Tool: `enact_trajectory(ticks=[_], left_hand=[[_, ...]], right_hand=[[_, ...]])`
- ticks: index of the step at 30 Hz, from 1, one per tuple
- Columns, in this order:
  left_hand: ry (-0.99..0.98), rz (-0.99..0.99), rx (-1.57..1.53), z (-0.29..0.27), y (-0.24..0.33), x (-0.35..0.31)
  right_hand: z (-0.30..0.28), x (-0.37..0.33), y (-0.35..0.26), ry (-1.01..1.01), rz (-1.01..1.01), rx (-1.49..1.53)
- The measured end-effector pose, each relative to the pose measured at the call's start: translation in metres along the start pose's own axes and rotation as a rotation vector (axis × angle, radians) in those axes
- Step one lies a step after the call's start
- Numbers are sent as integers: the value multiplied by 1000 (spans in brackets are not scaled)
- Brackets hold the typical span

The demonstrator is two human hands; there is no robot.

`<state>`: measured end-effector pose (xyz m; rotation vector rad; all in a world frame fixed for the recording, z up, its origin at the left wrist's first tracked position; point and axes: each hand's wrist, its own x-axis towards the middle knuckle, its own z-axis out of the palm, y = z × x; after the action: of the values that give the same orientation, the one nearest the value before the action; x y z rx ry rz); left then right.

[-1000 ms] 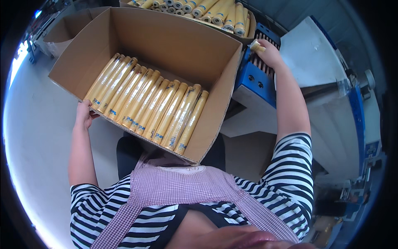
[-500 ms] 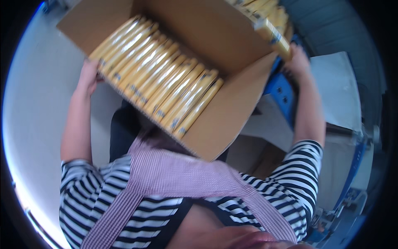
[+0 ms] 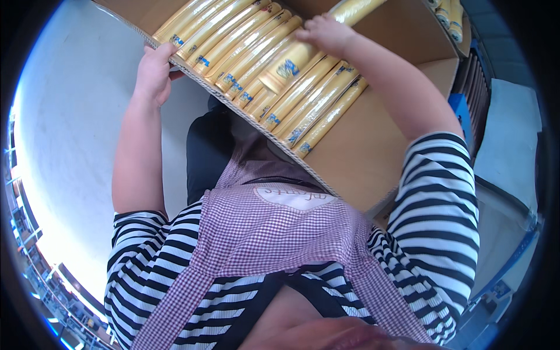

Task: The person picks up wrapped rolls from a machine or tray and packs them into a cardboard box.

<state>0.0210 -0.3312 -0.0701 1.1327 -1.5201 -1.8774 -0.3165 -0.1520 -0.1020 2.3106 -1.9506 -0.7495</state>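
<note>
A cardboard carton (image 3: 379, 146) stands tilted in front of my body, a row of slim yellow packs (image 3: 239, 58) in shiny clear film inside it. Each pack has blue print near its lower end. My left hand (image 3: 156, 73) grips the carton's near left edge, thumb over the rim and fingers beneath. Over the row, my right hand (image 3: 326, 34) is closed on a single yellow film-wrapped pack (image 3: 289, 67), lying slanted above the others. Its lower end covers part of the row.
More yellow packs (image 3: 454, 20) lie beyond the carton at the upper right. Right of it are a blue part (image 3: 461, 114) and a pale sheet-covered surface (image 3: 510, 128). Pale floor (image 3: 70, 116) spreads to the left.
My right hand has come from outside the carton's right side to over the row, bringing a yellow pack. The carton appears higher in view; my left hand keeps its edge.
</note>
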Motion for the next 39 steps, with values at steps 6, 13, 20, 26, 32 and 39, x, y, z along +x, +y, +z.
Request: enact_trajectory(ticks=[6,13,20,26,32,39], left_hand=[[33,25,-73,-9,-9,-8],[40,27,-269,-23,-13,-14],[-36,16,-248,-13,-10,4],[-25,31,-267,-5,-5,3],[25,31,-259,0,-9,4],[-55,23,-290,0,-6,0]], right_hand=[[143,41,-97,-250,-5,292],[224,20,-184,-324,92,511],[196,45,-169,-615,82,363],[241,13,-186,-272,125,370],[243,46,-203,-698,87,243],[200,76,-173,-415,37,272]])
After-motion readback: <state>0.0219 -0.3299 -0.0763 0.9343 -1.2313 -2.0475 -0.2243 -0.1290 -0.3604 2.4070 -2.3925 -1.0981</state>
